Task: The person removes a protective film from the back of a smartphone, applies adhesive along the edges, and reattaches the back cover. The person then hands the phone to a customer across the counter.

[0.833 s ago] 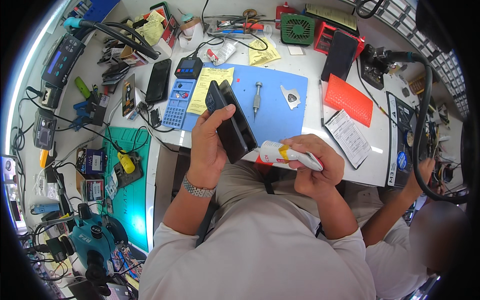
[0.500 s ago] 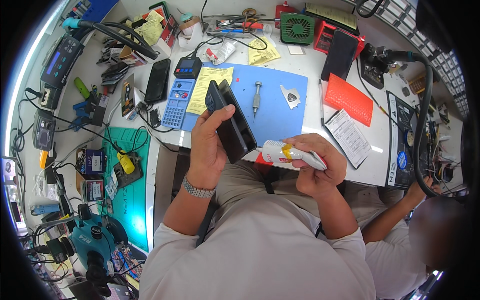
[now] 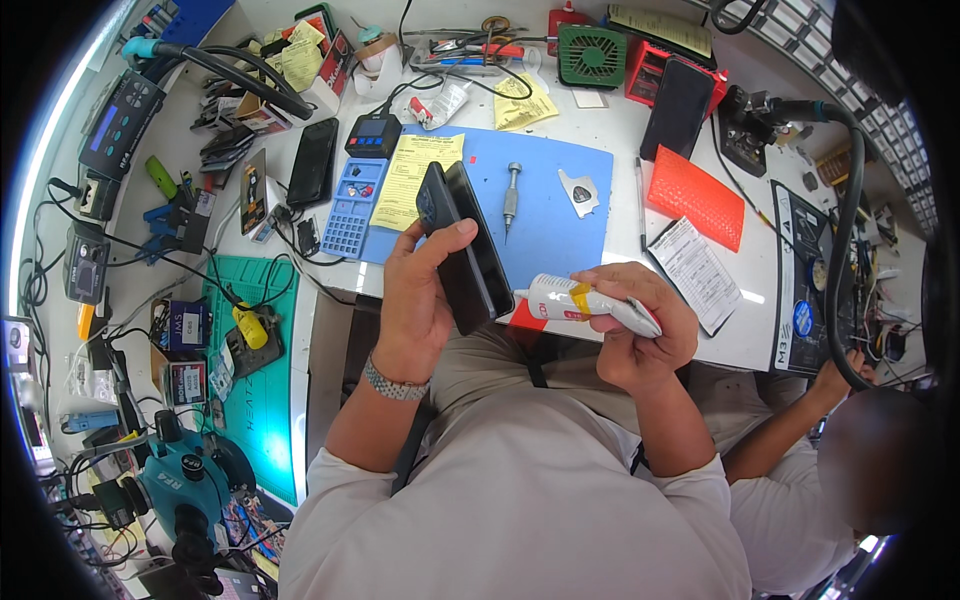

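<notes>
My left hand (image 3: 415,295) is closed around a dark smartphone (image 3: 462,285), thumb on its near face. Two thin dark layers of the phone stand apart at its upper end, with a gap between them. In my right hand (image 3: 655,330) is a white glue tube (image 3: 553,299) with red print and a band of yellow tape, its tail end crumpled. The tube lies almost level, and its narrow tip is at the lower right edge of the phone. Whether any glue is coming out is too small to tell. Both hands are above the table's front edge.
On the blue mat (image 3: 570,235) lie a precision screwdriver (image 3: 512,198) and a thin metal pick (image 3: 578,193). Nearby are a red padded pouch (image 3: 697,197), a paper form (image 3: 695,275) and a black phone (image 3: 314,162). A microscope (image 3: 190,470) stands left; a co-worker's arm (image 3: 790,425) shows right.
The phone has tilted a little more edge-on and dropped slightly. The tube's tip has stayed close to the phone's lower edge while my right hand has shifted slightly.
</notes>
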Action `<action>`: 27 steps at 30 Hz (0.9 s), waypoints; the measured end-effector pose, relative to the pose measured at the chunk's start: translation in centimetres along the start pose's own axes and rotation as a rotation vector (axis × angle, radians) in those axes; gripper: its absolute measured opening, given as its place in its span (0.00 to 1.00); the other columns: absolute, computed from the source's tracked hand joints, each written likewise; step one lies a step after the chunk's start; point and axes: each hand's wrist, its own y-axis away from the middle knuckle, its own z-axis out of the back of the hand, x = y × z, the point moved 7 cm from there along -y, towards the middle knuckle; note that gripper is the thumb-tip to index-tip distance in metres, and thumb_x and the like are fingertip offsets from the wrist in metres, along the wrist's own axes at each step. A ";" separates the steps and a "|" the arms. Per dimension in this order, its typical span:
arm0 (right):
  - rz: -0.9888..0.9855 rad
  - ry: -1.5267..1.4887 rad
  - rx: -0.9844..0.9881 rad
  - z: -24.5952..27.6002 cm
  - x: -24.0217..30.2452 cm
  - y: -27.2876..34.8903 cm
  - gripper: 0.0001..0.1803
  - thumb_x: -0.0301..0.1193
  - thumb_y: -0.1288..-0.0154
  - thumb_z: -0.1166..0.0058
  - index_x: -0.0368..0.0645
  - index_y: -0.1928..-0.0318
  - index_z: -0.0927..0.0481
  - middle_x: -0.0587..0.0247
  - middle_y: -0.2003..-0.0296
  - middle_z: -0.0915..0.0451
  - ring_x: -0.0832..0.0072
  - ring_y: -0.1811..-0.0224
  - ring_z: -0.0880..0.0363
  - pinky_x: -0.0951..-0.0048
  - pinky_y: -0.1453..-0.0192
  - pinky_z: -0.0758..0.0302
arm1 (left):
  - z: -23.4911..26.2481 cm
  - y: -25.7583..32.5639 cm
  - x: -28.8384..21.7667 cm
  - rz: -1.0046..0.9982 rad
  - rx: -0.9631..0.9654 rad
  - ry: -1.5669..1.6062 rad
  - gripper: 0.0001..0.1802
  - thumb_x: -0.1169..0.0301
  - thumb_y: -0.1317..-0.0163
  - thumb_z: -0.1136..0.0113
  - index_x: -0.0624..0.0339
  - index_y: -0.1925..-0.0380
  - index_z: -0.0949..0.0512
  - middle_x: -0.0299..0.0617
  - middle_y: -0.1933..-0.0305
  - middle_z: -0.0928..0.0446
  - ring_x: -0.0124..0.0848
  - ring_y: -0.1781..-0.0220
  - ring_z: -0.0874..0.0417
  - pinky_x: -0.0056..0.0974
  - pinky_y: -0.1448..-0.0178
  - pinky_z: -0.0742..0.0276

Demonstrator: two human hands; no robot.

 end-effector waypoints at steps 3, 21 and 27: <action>-0.002 0.032 -0.001 0.1 -0.2 -0.2 0.15 0.10 0.36 0.37 0.33 0.50 0.15 0.48 0.57 0.08 0.61 0.56 0.06 0.69 0.50 0.12 | -0.6 0.8 0.0 -0.005 0.000 -0.032 0.39 0.76 0.42 0.19 0.68 0.33 0.30 0.47 0.48 0.16 0.34 0.49 0.11 0.42 0.43 0.10; -0.148 0.486 0.003 0.0 -6.9 -2.7 0.36 0.07 0.43 0.39 0.45 0.34 0.17 0.41 0.31 0.27 0.46 0.33 0.18 0.56 0.34 0.15 | -0.4 3.4 2.4 0.077 0.279 -0.056 0.48 0.76 0.40 0.23 0.70 0.23 0.39 0.51 0.44 0.16 0.37 0.47 0.10 0.42 0.42 0.09; -0.249 0.723 0.251 -1.8 -7.7 -1.3 0.46 0.16 0.50 0.24 0.51 0.28 0.20 0.38 0.23 0.35 0.37 0.23 0.31 0.44 0.25 0.24 | 0.4 3.2 2.4 0.231 0.225 0.141 0.37 0.47 0.24 0.42 0.72 0.33 0.24 0.56 0.50 0.14 0.47 0.54 0.07 0.49 0.46 0.06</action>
